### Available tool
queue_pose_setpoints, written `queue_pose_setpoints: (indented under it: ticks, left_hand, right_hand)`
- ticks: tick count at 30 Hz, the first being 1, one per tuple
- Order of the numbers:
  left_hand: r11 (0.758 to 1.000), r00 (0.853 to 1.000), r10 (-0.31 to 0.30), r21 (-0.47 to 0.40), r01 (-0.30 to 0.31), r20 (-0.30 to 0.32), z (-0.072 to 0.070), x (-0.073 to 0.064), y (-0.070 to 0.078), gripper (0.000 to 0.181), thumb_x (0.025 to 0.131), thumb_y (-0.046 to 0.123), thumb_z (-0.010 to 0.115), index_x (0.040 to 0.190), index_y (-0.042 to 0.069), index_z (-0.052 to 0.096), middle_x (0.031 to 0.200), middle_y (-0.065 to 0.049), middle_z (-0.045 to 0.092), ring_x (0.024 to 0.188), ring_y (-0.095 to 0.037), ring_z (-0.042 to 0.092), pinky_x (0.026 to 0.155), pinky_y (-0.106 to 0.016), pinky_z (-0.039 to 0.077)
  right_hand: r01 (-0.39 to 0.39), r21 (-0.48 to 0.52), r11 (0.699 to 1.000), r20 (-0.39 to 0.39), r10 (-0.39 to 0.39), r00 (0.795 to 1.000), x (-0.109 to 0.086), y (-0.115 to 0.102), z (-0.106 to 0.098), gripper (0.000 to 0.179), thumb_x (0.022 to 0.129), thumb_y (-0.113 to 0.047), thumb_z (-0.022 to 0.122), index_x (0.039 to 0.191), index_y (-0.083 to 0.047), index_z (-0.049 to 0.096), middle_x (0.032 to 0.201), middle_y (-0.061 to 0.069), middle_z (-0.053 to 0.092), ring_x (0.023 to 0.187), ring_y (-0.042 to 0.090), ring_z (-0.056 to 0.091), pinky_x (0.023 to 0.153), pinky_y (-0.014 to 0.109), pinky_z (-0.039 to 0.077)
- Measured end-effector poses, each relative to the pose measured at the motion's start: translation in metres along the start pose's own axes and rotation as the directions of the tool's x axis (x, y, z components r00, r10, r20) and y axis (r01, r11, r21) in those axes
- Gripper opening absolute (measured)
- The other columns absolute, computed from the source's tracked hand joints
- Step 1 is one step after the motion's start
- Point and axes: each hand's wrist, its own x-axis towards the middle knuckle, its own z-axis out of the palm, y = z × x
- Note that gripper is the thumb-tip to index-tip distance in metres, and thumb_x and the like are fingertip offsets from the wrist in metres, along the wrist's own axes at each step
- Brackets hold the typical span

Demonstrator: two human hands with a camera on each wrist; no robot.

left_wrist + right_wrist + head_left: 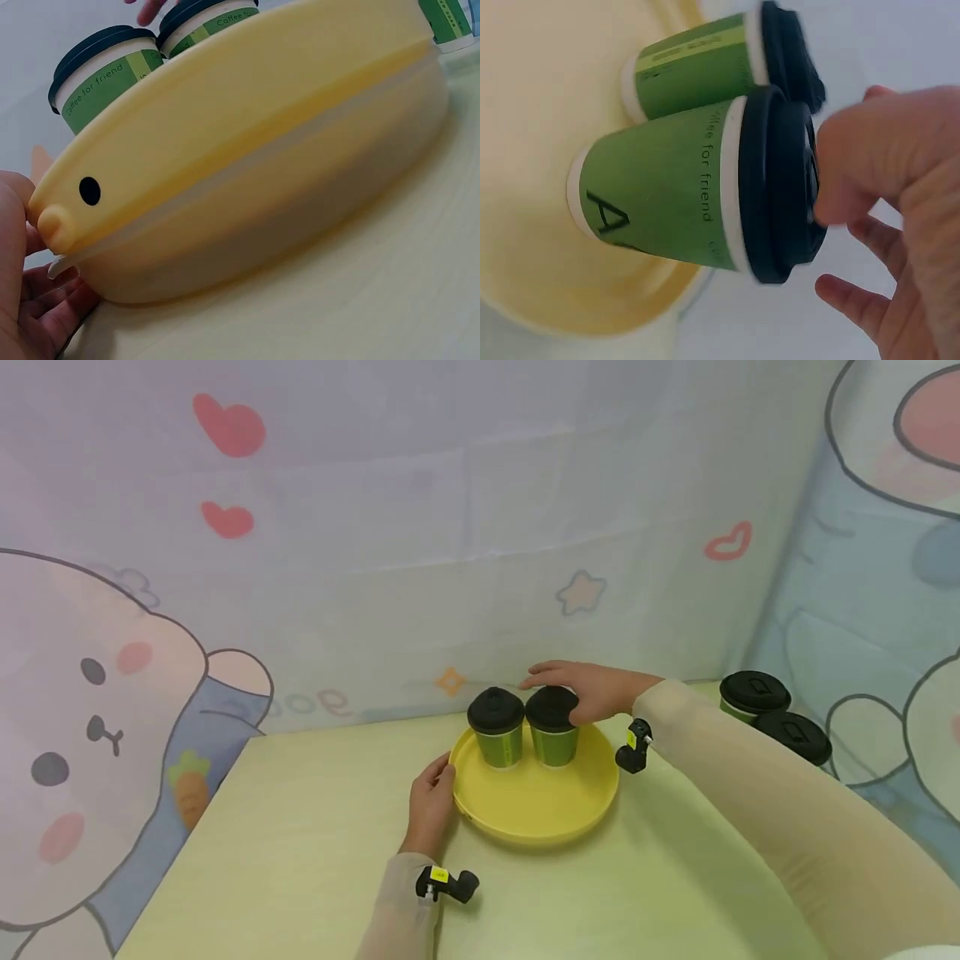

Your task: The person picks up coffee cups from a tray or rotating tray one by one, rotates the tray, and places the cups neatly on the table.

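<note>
Two green paper coffee cups with black lids, the left cup (500,747) and the right cup (556,747), stand upright side by side on a round yellow tray (536,814). My left hand (432,799) grips the tray's left rim, some fingers tucked beneath its edge (60,300). Over the right cup's lid (772,187) is my right hand (600,689), fingers spread and not wrapped around it. Its thumb (847,169) is at the lid top; whether it touches cannot be told. "Coffee for friend" is printed on the cups.
Two more black-lidded cups, one behind (753,692) and one nearer (793,737), stand at the table's right side, partly hidden by my right sleeve. A cartoon-printed cloth (420,568) hangs behind the pale table (315,835). A white edge (926,952) shows at bottom right.
</note>
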Motion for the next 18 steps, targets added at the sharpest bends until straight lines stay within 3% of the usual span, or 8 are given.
queue_pose_setpoints:
  ticks: [3,6,14,18]
  left_hand:
    - [1.0,1.0,-0.004,0.008,0.004,-0.002,-0.001,0.0,0.002,0.038,0.105,0.025,0.052,0.139,0.01,0.063,0.136,-0.01,0.063,0.115,-0.026,0.06,0.101,-0.043,0.048]
    - [1.0,1.0,-0.019,0.016,0.019,-0.013,0.0,0.001,0.002,0.039,0.104,0.026,0.053,0.138,0.01,0.063,0.136,-0.01,0.063,0.113,-0.026,0.06,0.099,-0.042,0.049]
    - [0.999,0.999,-0.035,0.001,0.035,-0.002,0.001,0.001,0.002,0.038,0.105,0.026,0.053,0.138,0.012,0.064,0.137,-0.008,0.062,0.118,-0.026,0.058,0.103,-0.043,0.046]
    - [0.999,0.999,-0.049,0.006,0.049,-0.003,0.0,0.001,0.001,0.038,0.105,0.027,0.053,0.139,0.014,0.063,0.137,-0.006,0.062,0.117,-0.025,0.058,0.102,-0.043,0.046]
  right_hand:
    - [0.036,-0.176,0.984,0.072,-0.023,0.997,0.007,-0.015,-0.005,0.087,0.074,0.013,0.05,0.151,-0.027,0.049,0.165,0.009,0.025,0.152,0.033,0.023,0.104,0.044,0.044]
    - [0.028,-0.247,0.969,0.123,0.002,0.992,0.012,-0.02,-0.005,0.088,0.074,0.016,0.05,0.15,-0.029,0.05,0.162,0.008,0.032,0.148,0.032,0.03,0.104,0.044,0.045]
    - [-0.005,-0.208,0.978,0.116,0.03,0.993,0.016,-0.019,-0.005,0.074,0.076,0.014,0.061,0.145,-0.012,0.051,0.144,0.01,0.052,0.132,0.029,0.048,0.11,0.047,0.042]
    - [-0.029,-0.2,0.979,0.096,0.049,0.994,0.012,-0.018,-0.014,0.067,0.075,0.007,0.064,0.138,-0.01,0.054,0.134,0.01,0.056,0.118,0.028,0.054,0.103,0.046,0.046]
